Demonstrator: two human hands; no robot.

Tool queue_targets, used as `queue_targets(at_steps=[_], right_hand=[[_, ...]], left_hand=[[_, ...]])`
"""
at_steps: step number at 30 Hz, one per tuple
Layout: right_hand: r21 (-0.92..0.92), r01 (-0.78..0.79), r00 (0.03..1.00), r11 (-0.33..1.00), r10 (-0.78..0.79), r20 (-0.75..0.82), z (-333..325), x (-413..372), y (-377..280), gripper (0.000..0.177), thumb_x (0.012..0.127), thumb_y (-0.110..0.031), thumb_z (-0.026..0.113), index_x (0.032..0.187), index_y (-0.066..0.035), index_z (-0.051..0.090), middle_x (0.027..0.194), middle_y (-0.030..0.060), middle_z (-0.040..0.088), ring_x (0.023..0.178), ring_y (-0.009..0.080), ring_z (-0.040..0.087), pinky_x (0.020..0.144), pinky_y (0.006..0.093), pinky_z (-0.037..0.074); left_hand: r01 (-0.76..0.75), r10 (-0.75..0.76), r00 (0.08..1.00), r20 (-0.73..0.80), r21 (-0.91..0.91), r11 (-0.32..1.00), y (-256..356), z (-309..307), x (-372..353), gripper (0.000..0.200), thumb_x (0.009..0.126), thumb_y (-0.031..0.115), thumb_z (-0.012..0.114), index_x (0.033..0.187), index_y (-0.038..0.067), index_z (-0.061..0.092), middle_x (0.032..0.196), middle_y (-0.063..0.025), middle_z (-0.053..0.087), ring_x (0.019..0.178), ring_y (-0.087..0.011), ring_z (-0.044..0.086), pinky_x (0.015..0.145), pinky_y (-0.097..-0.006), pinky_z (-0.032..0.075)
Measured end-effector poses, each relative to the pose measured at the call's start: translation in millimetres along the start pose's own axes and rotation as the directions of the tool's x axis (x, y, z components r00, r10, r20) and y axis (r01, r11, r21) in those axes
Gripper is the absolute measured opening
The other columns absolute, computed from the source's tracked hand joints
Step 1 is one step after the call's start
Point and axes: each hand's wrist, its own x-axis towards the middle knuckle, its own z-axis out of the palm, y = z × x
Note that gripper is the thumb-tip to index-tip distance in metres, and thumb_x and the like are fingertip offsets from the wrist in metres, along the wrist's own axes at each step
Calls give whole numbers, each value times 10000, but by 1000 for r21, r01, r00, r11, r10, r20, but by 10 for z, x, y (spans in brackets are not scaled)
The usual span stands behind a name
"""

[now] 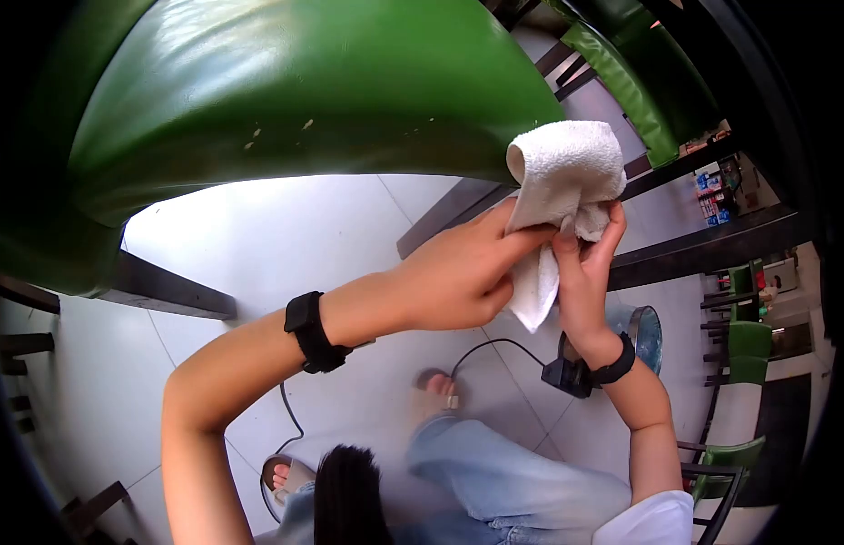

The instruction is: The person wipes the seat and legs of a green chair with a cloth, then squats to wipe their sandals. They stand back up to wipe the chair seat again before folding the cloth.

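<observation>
- Two bare hands are engaged on one white cloth, located at the right end of the green seat, by its lower edge. Contact between cloth and seat cannot be confirmed.
- Left hand: positioned below the green seat and pointed toward its right end. The left edge of the cloth is gripped, fingers closed.
- Right hand: positioned below and right of the seat's right end, fingers raised. The gathered middle of the cloth is pinched.
- Long axis of cloth: slanted. The folded, looped upper end is placed nearest the green seat; the pointed lower end is hung away from it, between the hands. Both hands are in contact, so neither is nearer.
- Black watch: worn on the left wrist; no brand can be read.
- Black band: worn on the right wrist; no marking can be read.
- Black box: set below and right of the green seat, with a cable attached; no label is legible.
- Coloured packages: seen far right of the green seat; printing is too small to be read.
</observation>
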Motion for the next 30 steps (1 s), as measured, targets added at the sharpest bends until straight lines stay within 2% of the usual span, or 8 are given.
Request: queue_targets(at_steps=[3,7,9,12,16,21,25,30], right_hand=[[78,-9,988,997,21,-151,-64,249,234,456,940,-86,501,1327,-71,261,1280,91,378,1167,193,413,974,321,391],[410,-179,869,894,339,-360,-163,829,817,426,911,-146,536,1279,-54,343,1258,93,442,1116,214,495,896,357,472],[521,-458,889,720,366,276,-412,1087,1311,340,902,-191,541,1193,-20,502,1122,83,585,1034,186,567,879,323,489],[243,-442,837,864,299,459,-67,1063,1523,407,880,-189,578,1238,-18,488,1216,89,539,1091,210,537,896,318,478],[30,-284,818,958,226,529,354,1198,1356,380,874,-182,580,1206,-16,501,1176,101,555,1052,210,542,876,323,475],[-164,-21,816,986,112,568,587,968,732,346,866,-173,582,1166,-13,518,1125,115,575,1003,211,548,851,330,471],[-94,100,600,991,15,800,1000,395,374,320,860,-166,584,1134,-11,531,1084,126,591,964,211,553,830,335,468],[106,-57,251,993,-88,964,1789,-328,-31,287,852,-157,586,1094,-8,548,1033,140,611,915,211,560,805,342,464]], left_hand=[[60,-61,998,3,79,995,-65,-35,-152,640,726,-65,500,1347,54,400,1309,-195,412,1169,-403,450,954,-421,419],[175,-87,914,-395,191,966,160,-272,-383,484,779,-78,543,1235,55,450,1245,-142,444,1043,-251,537,818,-331,460],[131,136,815,-563,407,904,245,-430,-412,418,807,-45,597,1184,45,442,1154,-114,479,966,-171,544,747,-272,451],[320,33,825,-564,515,795,362,-641,-491,427,807,29,666,1165,42,433,1082,-99,458,771,-151,530,647,-264,440],[452,-46,834,-550,634,627,429,-759,-552,384,816,48,659,1128,37,435,929,-82,457,646,-142,468,559,-237,415],[459,41,689,-724,479,748,665,-987,-754,259,863,98,631,1051,46,461,741,-50,452,540,-121,462,466,-246,391],[454,-59,533,-844,226,862,1035,-1380,-1104,238,979,210,464,1091,3,428,709,-23,513,486,-55,468,412,-187,414],[706,39,435,-900,367,606,1221,-2180,-1815,323,973,350,497,1002,32,546,625,57,428,521,-17,362,459,-170,257]])
